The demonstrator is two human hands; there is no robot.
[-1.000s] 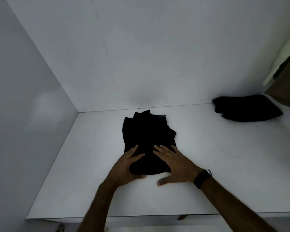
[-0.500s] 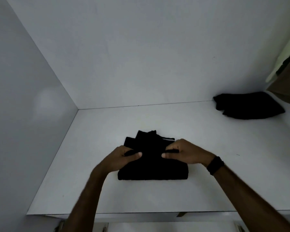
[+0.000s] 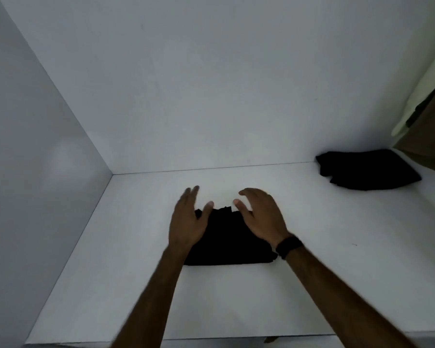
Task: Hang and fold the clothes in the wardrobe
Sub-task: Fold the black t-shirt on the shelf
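Folded black garment [image 3: 230, 238] lies mid-shelf [image 3: 111, 285]. Left hand [image 3: 187, 223] & right hand [image 3: 262, 217] over it, fingers spread, holding nothing. Risk: top fold could spring open w/o pressing

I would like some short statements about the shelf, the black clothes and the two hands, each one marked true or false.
1. Both hands grip the folded black garment. False: the left hand and right hand are open, fingers spread.
2. A second black garment lies at the shelf's right rear. True.
3. The right wrist wears a dark band. True.
4. The white shelf holds three garments. False: only two show.
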